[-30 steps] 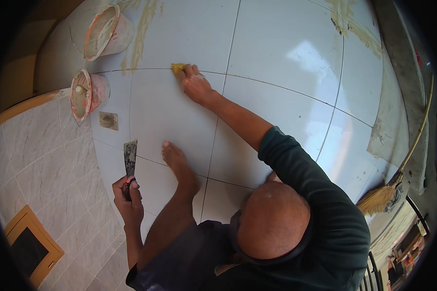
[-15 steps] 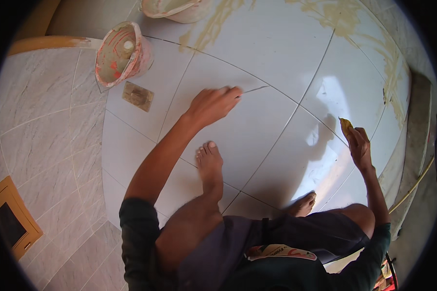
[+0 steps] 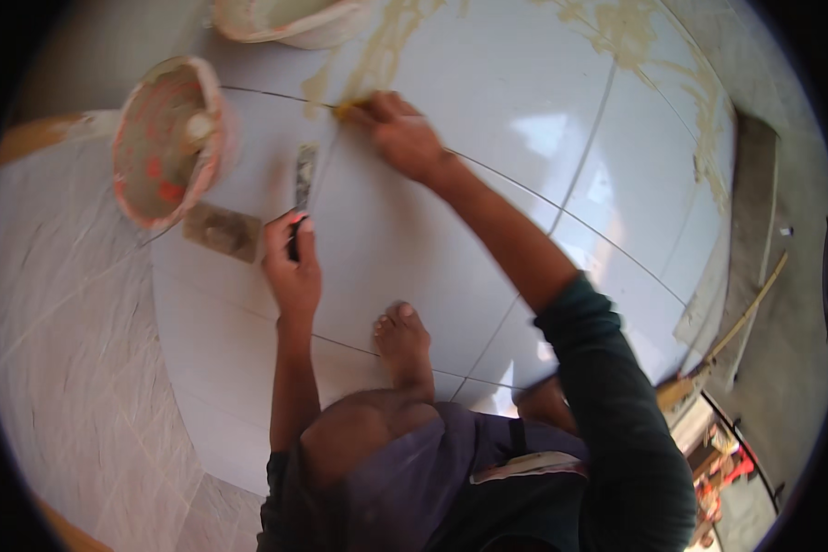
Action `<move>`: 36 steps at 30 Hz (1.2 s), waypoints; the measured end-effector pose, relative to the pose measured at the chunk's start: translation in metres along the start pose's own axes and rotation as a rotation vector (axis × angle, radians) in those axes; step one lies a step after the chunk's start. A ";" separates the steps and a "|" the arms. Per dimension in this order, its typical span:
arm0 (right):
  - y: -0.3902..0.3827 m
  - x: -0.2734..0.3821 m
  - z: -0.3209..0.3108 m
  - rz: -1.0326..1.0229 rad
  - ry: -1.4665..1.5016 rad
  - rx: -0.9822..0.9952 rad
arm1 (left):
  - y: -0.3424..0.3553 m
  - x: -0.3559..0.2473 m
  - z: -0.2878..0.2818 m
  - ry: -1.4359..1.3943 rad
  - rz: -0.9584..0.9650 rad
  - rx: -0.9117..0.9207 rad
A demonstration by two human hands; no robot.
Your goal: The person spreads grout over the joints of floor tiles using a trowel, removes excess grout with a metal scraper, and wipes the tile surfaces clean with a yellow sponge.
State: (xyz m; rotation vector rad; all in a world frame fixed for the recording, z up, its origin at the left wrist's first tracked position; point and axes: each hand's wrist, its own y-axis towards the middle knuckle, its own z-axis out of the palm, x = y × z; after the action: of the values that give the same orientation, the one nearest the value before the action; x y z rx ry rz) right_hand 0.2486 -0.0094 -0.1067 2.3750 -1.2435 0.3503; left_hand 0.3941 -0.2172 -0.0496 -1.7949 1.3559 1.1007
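Observation:
My left hand (image 3: 293, 271) is closed round the dark handle of a putty knife (image 3: 304, 179). Its narrow, smeared blade points away from me, above the pale floor tiles (image 3: 488, 239). Farther off, my right hand (image 3: 405, 138) reaches across to the left, fingers pressed on a small yellow piece (image 3: 346, 112). That piece is at a dark tile joint, beside beige smears (image 3: 386, 51). It is mostly covered by the fingers, and its kind is unclear.
A red-smeared bucket (image 3: 213, 138) stands tilted toward me at the left, with a second tub (image 3: 317, 26) behind it. Near the bucket lies a brown rectangular plate (image 3: 223, 232) with a raised middle. A bamboo-like stick (image 3: 750, 304) leans at the right. My bare foot (image 3: 403, 336) rests on the tiles.
My right hand has swung from the far right to the upper left with the yellow piece. My left hand has drawn back leftward from a joint, raising the putty knife blade. The view has shifted.

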 end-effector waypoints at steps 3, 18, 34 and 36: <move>-0.033 0.026 0.008 0.185 -0.127 0.106 | -0.007 0.004 -0.022 0.045 -0.067 0.063; -0.126 -0.060 -0.228 0.300 -0.113 0.028 | 0.006 0.051 0.034 -0.459 -0.023 0.078; 0.271 -0.040 -0.001 -0.044 -0.403 0.516 | -0.012 0.087 0.025 -0.637 0.052 0.009; 0.283 -0.036 -0.009 -0.050 -0.424 0.754 | -0.012 0.088 0.023 -0.616 0.058 0.023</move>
State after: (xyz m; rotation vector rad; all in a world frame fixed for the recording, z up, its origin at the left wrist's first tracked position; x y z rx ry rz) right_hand -0.0054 -0.1220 -0.0407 3.2495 -1.3986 0.3541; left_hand 0.4112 -0.2330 -0.1386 -1.2453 1.0356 1.5007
